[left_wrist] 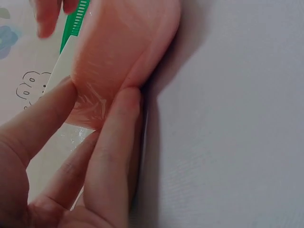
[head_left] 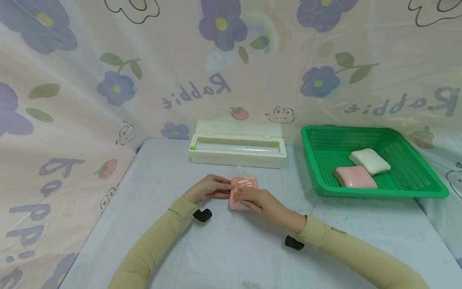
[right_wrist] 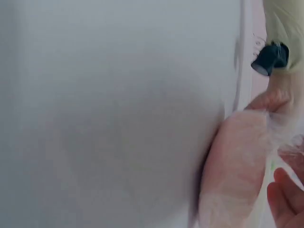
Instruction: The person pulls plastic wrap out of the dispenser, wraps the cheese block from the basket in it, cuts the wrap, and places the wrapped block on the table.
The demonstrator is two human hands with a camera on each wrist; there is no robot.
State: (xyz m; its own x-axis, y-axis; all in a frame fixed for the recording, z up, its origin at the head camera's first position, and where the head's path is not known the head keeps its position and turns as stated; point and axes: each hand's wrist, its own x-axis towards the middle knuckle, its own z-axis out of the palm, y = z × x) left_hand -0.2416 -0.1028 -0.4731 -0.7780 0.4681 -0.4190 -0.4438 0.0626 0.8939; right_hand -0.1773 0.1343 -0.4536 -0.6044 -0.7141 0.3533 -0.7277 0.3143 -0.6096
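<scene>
A salmon-pink soap bar (head_left: pixel 236 204) lies on the table, wrapped in clear cling film (head_left: pixel 242 171) that sticks out past its far end. My left hand (head_left: pixel 209 187) pinches the bar's left edge between thumb and fingers. In the left wrist view, those fingertips press the wrinkled film against the soap (left_wrist: pixel 118 42). Over the bar's right side reaches my right hand (head_left: pixel 267 204), its fingers loosely extended. In the right wrist view its fingertips (right_wrist: pixel 281 194) are beside the wrapped bar (right_wrist: pixel 235 166), next to bunched film; contact is hard to tell.
Behind the hands stands a white cling film box (head_left: pixel 238 158) with its lid up, a film roll inside and a green slider at left. To the right is a green basket (head_left: pixel 375 193) holding a pink soap bar (head_left: pixel 355 177) and a white one (head_left: pixel 369 160). A printed curtain (head_left: pixel 151 52) hangs behind.
</scene>
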